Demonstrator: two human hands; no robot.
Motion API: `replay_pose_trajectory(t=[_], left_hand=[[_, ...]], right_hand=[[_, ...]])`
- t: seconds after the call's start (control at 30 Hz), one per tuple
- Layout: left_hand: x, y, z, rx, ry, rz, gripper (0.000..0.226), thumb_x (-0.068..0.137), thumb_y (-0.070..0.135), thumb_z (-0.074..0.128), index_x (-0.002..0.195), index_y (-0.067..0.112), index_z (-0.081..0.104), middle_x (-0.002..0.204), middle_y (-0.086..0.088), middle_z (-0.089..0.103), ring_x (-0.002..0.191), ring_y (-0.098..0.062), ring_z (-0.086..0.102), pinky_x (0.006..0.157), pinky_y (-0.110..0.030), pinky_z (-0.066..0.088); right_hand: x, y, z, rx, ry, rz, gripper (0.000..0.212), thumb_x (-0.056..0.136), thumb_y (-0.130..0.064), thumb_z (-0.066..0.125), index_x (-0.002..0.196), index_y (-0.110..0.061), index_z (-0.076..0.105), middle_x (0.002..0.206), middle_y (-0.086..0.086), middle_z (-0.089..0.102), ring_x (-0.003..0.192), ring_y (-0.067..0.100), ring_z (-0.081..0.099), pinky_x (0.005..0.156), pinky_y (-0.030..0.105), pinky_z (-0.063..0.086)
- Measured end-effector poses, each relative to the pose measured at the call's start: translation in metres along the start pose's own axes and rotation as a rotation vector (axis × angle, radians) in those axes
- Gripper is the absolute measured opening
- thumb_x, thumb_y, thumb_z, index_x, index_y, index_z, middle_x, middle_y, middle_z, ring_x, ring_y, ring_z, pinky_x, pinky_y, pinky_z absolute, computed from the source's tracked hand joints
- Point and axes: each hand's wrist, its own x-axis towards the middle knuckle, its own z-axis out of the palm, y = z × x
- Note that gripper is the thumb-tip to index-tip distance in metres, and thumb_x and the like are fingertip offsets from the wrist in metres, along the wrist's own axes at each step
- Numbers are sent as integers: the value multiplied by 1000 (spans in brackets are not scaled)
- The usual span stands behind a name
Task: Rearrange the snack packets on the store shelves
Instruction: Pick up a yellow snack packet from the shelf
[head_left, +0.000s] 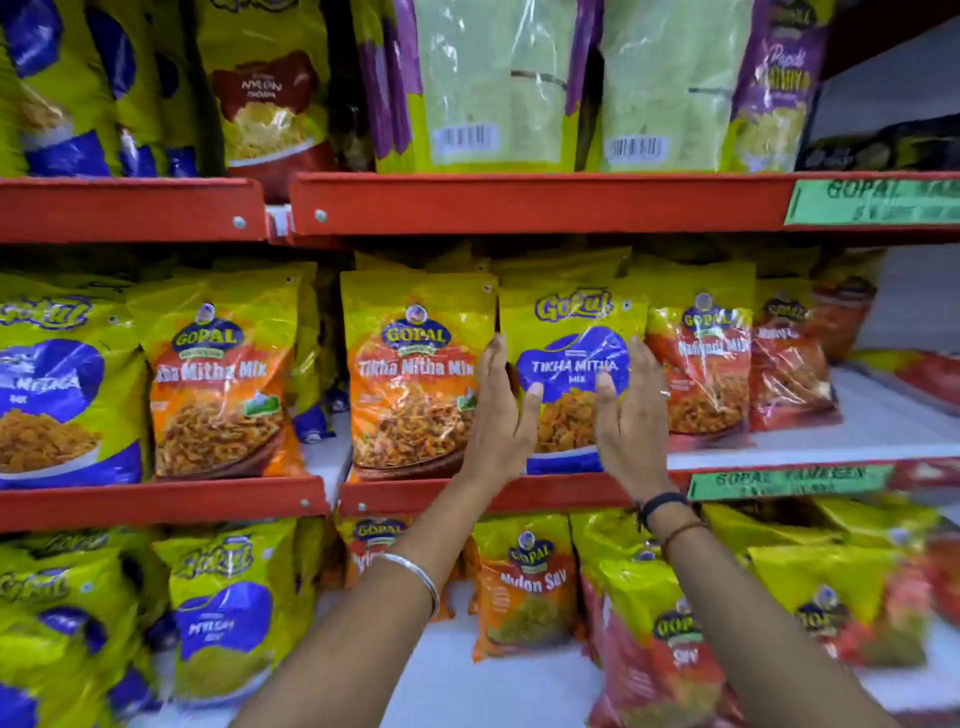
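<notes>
A yellow-and-blue Tikha Mitha Mix packet (571, 343) stands upright on the middle shelf (545, 491). My left hand (498, 415) lies flat against its left edge, fingers straight and pointing up. My right hand (631, 410) presses its right edge the same way. Both palms face each other with the packet between them. An orange Tikha Mitha Mix packet (410, 374) stands just left of my left hand. A red Nadiyadi Mix packet (706, 369) stands just right of my right hand.
Red shelf rails run across the top (519, 202) and middle. The upper shelf holds green-and-purple packets (493, 83); the lower shelf holds Nylon Sev packets (524, 582). More yellow packets (62, 384) fill the left. A bare white shelf surface (893, 415) lies at the right. A green price label (789, 480) sits on the rail.
</notes>
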Motion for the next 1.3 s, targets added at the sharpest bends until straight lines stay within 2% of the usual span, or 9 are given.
replay_pose_trajectory(t=[0.13, 0.3, 0.4, 0.57, 0.77, 0.83, 1.13, 1.23, 1.3], left_hand=[[-4, -4, 22, -86, -72, -313, 71, 96, 36, 43, 148, 9, 2, 159, -11, 3, 147, -19, 4, 119, -34, 10], [6, -21, 29, -58, -228, -488, 72, 92, 37, 51, 147, 12, 12, 152, -11, 32, 139, -27, 32, 109, -38, 31], [13, -23, 21, -70, -241, -504, 59, 87, 32, 62, 137, 16, 36, 134, -7, 55, 123, -27, 52, 99, -40, 44], [2, -9, 7, -157, -189, -400, 54, 81, 17, 70, 129, 16, 46, 130, -5, 58, 117, -20, 55, 98, -40, 46], [-22, 37, -25, -216, -16, -218, 48, 75, 17, 70, 118, 27, 51, 114, 11, 62, 102, 4, 56, 89, -19, 45], [-36, 46, -39, -240, 11, -190, 50, 74, 20, 69, 118, 32, 49, 115, 9, 62, 106, -1, 56, 92, -21, 46], [-139, -6, -85, -176, 4, -373, 43, 67, 20, 73, 100, 41, 53, 99, 15, 65, 87, -1, 60, 77, -30, 49], [-178, -32, -99, -183, -33, -443, 47, 66, 25, 74, 105, 41, 53, 107, 11, 64, 101, -9, 61, 88, -38, 52], [-203, -49, -106, -159, -79, -463, 53, 69, 24, 74, 112, 43, 50, 115, 14, 61, 108, 1, 58, 92, -25, 48]], right_hand=[[2, 29, 3, 65, -153, 241, 77, 93, -54, 38, 149, -7, 15, 158, 14, 22, 147, 25, 18, 116, 31, 10], [9, 51, -6, 330, -265, 411, 50, 88, -42, 62, 131, -19, 50, 124, 1, 64, 111, 15, 60, 102, 43, 46], [10, 55, -11, 386, -246, 404, 40, 83, -37, 70, 117, -19, 61, 112, -1, 71, 102, 13, 65, 96, 45, 51], [1, 49, -17, 492, -170, 315, 44, 78, -33, 74, 117, -21, 59, 115, 3, 69, 106, 19, 65, 94, 50, 52], [-19, 8, -31, 678, -15, 221, 54, 80, -10, 73, 128, -4, 50, 125, 15, 63, 111, 23, 63, 93, 33, 52], [-31, -7, -34, 702, 8, 209, 55, 79, -6, 72, 128, 0, 49, 123, 15, 63, 108, 18, 63, 89, 25, 51], [-133, -24, 5, 671, -142, 352, 58, 68, -31, 81, 120, -17, 58, 116, 1, 68, 110, 19, 64, 91, 34, 51], [-179, -20, 27, 682, -192, 462, 59, 67, -21, 84, 119, -18, 58, 116, 3, 69, 107, 18, 65, 89, 35, 53], [-207, -19, 41, 697, -231, 538, 58, 66, -10, 83, 117, -22, 58, 115, 2, 69, 104, 15, 65, 87, 30, 53]])
